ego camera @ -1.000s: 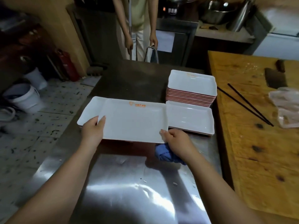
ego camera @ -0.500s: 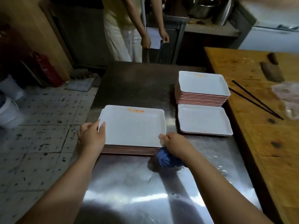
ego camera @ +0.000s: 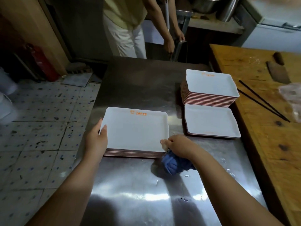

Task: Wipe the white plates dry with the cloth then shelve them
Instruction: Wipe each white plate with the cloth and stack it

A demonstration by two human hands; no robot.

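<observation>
While left hand (ego camera: 96, 141) grips top plate (ego camera: 135, 129) left edge, right hand (ego camera: 177, 145) pinches near-right corner, clutching cloth (ego camera: 174, 163).

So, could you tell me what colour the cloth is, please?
Blue; the cloth, bunched under the right hand, shows in the head view.

Both forearms outstretched, left hand (ego camera: 97, 139) thumb-up in a loose grip, right hand (ego camera: 180, 145) curled knuckles-up.

The right hand (ego camera: 178, 145) covers most of the blue cloth (ego camera: 175, 164). The orange print on the top plate (ego camera: 135, 129) is too small to read. The top edge cuts off the standing person (ego camera: 128, 22) above the chest.
</observation>
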